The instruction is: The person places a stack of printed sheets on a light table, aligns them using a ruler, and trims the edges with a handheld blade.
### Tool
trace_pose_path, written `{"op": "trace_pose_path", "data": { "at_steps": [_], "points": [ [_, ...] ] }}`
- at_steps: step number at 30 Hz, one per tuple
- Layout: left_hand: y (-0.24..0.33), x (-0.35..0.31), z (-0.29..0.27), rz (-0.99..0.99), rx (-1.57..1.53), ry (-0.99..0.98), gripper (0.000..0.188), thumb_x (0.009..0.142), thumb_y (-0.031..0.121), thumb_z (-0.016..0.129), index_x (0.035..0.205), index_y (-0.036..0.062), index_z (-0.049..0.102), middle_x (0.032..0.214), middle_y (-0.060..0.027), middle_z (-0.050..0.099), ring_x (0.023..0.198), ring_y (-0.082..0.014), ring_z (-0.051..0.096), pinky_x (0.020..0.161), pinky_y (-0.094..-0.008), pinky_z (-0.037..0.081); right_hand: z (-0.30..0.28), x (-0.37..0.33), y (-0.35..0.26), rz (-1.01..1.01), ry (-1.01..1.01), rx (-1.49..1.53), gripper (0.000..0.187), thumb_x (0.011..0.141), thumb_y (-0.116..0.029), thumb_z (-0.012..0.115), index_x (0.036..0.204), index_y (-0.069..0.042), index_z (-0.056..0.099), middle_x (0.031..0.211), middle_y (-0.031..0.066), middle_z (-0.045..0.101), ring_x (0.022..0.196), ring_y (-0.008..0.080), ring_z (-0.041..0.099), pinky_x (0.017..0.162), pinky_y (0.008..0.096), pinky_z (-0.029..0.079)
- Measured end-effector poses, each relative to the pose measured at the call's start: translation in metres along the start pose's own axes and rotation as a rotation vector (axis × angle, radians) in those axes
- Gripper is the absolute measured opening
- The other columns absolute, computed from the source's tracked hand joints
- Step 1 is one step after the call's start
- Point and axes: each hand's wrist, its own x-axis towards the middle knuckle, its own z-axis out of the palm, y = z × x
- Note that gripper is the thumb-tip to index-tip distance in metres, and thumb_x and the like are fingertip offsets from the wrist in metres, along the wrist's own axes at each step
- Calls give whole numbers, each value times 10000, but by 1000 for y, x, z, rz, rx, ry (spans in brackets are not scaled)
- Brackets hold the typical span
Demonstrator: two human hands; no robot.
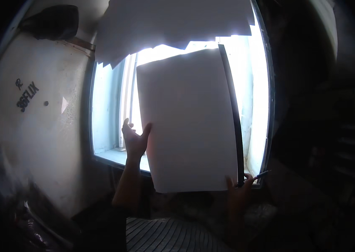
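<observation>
A large pale rectangular sheet (188,126) stands upright in front of the bright window, with a dark strip (233,105) running down its right edge. My left hand (135,142) is at the sheet's left edge, the thumb against it and the fingers spread apart. At the lower right corner, my right hand (239,193) grips the sheet, thumb in front. A thin pen-like tool (262,174) sticks out to the right from the same hand; its exact kind is too dark to tell. Most of the right hand lies in shadow.
Above the sheet hangs a covering (173,25) with a jagged lower edge. The window frame (91,113) surrounds the bright opening, with a pale blue sill (112,154). On the left is a light wall (39,126) with dark markings, and a dark bundle (53,22) above.
</observation>
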Motion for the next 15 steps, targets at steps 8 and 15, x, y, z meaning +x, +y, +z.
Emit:
{"op": "trace_pose_path", "data": {
  "at_steps": [8,15],
  "points": [
    [32,-7,-18,-163,-506,-427,870,828,460,812,1360,-97,408,1088,-233,656,1036,-291,689,840,-336,582,6,15,-21,229,-262,-200,623,856,-394,797,1282,-47,503,1090,213,716,1022,406,700,856,481,536],
    [20,-25,-36,-161,-917,-549,600,908,319,757,1289,-106,572,1151,-227,678,1061,-257,675,839,-344,572,1,13,-27,222,-271,-214,628,842,-400,810,1268,-53,507,1084,228,716,1033,401,702,865,471,540]
  ]
}}
